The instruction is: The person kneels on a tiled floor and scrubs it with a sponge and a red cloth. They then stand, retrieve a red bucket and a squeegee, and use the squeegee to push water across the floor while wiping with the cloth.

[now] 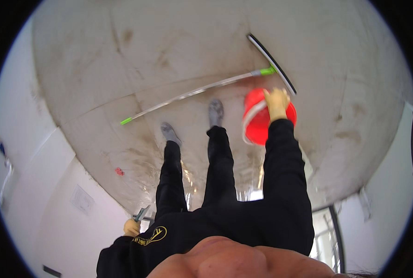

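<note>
My right hand (277, 102), in a pale yellow glove, is closed on the edge of a red bucket (260, 125). The bucket is tilted, and a whitish band runs along its left side. What lies inside it cannot be made out. Low at the left, beside my hip, my gloved left hand (131, 227) grips a small scraper-like tool (142, 213) with a flat greyish blade pointing up and outward. Just beyond the bucket, a floor squeegee (201, 90) lies on the floor, with a bright green grip, a metal pole and a black-and-white blade.
My feet in grey boots (216, 112) stand between the squeegee pole and me. The grey floor (169, 41) is smudged with brown marks. A small red patch (119, 171) lies near the left wall (53, 185). Another white wall (387, 180) rises at the right.
</note>
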Demonstrator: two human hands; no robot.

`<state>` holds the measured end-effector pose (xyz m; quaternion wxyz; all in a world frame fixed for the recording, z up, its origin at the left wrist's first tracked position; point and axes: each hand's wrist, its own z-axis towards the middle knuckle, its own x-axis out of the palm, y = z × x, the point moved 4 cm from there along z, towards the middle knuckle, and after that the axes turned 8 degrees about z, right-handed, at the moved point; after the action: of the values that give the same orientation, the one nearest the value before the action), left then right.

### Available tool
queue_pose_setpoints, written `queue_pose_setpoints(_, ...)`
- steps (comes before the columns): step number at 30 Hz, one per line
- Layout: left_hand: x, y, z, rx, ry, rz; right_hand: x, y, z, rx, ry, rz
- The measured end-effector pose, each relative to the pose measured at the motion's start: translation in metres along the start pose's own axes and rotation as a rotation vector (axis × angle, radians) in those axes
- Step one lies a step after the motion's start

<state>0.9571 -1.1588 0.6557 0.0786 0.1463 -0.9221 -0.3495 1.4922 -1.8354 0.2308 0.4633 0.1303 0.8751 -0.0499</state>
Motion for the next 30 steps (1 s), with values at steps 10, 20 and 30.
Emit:
queue_pose_setpoints(10, -0.011, -0.032, -0.03, 0.089, -0.109, -0.347, 0.045, -0.047, -0.182, 0.752, 0.271, 1.506)
queue_pose_setpoints(20, 0.127, -0.008, -0.017, 0.119, -0.128, -0.669, -0.036, 0.038, -0.17, 0.564, 0.292, 1.124)
queue_pose_setpoints(30, 0.18, -0.003, 0.059, 0.114, 0.054, -1.216, -0.132, 0.326, -0.202, 0.365, 0.363, 0.702)
